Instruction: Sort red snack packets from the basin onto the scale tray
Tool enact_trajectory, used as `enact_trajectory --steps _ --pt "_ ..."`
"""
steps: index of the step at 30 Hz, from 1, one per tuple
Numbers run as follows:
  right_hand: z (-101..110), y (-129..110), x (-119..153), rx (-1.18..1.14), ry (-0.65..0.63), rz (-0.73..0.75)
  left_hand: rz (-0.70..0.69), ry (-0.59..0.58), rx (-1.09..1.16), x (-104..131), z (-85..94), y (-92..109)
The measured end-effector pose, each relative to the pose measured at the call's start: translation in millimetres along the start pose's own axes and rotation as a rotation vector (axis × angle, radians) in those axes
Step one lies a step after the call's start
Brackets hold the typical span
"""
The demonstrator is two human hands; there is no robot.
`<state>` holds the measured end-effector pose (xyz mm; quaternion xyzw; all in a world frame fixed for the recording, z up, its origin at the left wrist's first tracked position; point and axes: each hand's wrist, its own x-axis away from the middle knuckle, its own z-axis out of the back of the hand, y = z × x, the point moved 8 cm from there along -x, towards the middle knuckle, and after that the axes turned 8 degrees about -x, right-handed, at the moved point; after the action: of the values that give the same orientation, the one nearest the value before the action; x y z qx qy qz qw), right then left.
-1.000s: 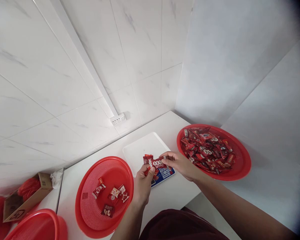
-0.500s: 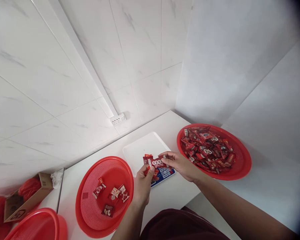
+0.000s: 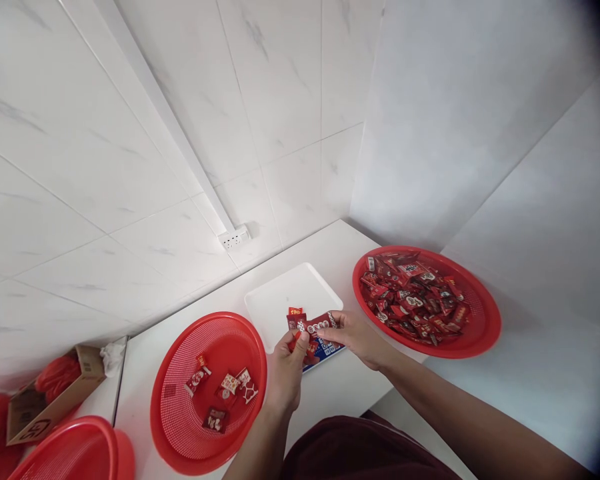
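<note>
Over the front of a white digital scale (image 3: 294, 287), my left hand (image 3: 289, 363) is closed on several small red candy packets (image 3: 296, 321). My right hand (image 3: 354, 339) pinches the right end of a dark red candy packet (image 3: 319, 325) with white lettering, whose left end meets the packets in my left hand. Both hands partly cover the blue keypad (image 3: 330, 347) of the scale. To the right, a red basket (image 3: 490, 333) holds a heap of red-wrapped candies (image 3: 415, 300). At the left, a red mesh basket (image 3: 167, 437) has several loose packets (image 3: 215, 420) on its bottom.
A cardboard box (image 3: 87, 373) with red plastic bags (image 3: 57, 377) stands at the far left, behind another red basket (image 3: 115, 447). White tiled walls meet behind the white table (image 3: 350, 393). A power socket (image 3: 235, 238) sits low on the wall.
My right hand has moved slightly down, tilting the dark red packet and covering more of the keypad. My left hand stays nearly in place, still gripping its packets.
</note>
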<state>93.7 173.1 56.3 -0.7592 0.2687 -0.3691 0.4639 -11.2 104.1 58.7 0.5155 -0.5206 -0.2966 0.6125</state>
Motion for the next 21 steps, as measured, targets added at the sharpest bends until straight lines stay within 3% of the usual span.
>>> enact_trajectory --steps 7,14,21 --pt "-13.3 -15.1 9.2 0.086 -0.057 0.023 0.028 -0.003 0.01 -5.9 1.7 1.6" --pt "-24.0 -25.6 16.4 0.092 -0.125 0.073 -0.076 0.046 -0.02 -9.1 9.1 9.0" --pt "-15.9 -16.2 13.3 0.024 -0.053 0.04 -0.05 0.023 -0.01 -8.0 6.1 12.6"
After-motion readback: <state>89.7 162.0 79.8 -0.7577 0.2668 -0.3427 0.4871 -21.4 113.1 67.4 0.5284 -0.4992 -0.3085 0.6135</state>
